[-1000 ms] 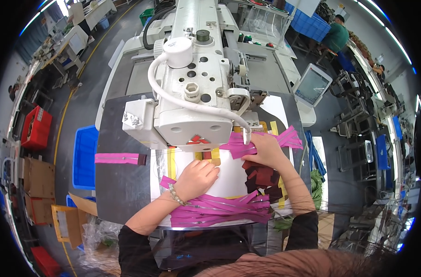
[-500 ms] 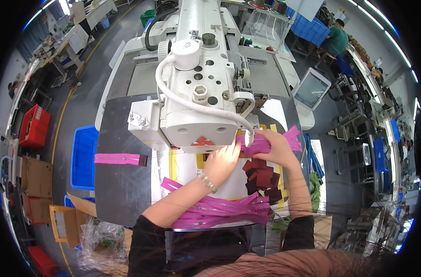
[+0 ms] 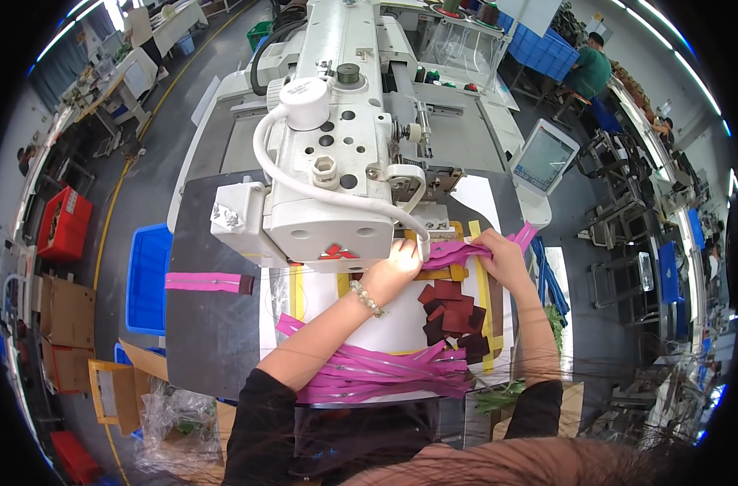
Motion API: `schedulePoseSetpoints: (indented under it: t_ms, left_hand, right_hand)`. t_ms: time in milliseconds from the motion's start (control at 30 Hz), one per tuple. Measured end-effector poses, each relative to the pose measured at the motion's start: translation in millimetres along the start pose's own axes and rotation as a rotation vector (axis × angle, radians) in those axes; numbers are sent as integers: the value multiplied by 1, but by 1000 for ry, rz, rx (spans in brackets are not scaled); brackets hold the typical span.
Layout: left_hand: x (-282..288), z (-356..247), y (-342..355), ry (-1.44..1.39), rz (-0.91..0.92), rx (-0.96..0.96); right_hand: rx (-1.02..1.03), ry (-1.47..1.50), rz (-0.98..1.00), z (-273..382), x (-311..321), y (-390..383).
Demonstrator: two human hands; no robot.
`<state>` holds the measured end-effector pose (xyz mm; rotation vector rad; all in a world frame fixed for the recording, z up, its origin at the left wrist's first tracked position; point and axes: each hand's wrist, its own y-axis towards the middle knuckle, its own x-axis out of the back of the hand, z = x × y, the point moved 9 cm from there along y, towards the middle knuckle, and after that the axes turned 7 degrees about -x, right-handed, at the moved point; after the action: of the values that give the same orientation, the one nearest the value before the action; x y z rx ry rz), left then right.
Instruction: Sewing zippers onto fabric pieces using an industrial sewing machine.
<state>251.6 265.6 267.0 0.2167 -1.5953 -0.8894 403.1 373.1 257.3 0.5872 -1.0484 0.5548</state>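
Observation:
A magenta zipper bundle (image 3: 456, 254) stretches below the sewing machine head (image 3: 328, 219), partly hidden at its left end. My right hand (image 3: 501, 257) is closed on it toward the right, fingers pinching the tape. My left hand (image 3: 392, 271), with a beaded bracelet at the wrist, is bent close against the front of the head, at the left end of the bundle. Its fingertips are partly hidden, and what they grip does not show. Just below lie dark red fabric squares (image 3: 458, 312). A heap of magenta zippers (image 3: 377, 373) rests along the table's near edge.
One zipper (image 3: 207, 281) with a dark end lies on the left of the dark tabletop (image 3: 207, 340). Beyond it is a blue bin (image 3: 149, 279). A screen (image 3: 545, 158) stands at right. Blue strips (image 3: 554, 283) hang beside my right forearm. A person (image 3: 589, 69) sits farther back.
The machine head has shifted left and slightly toward me. My right hand has moved right along the zipper bundle, drawing it straighter. My left hand has shifted slightly left.

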Motion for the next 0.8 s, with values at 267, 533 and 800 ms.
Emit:
schedulePoseSetpoints:
  t_ms: [267,533,800]
  left_hand:
    - [-15,13,14,31,-1,73]
    - [19,-7,4,267,45,97]
    - [39,-10,-18,-466,115,236]
  right_hand:
    - [-63,29,-157,-9,11,18]
    - [-179,59,-24,5,45,13]
    - [117,489,188,101,-10,4]
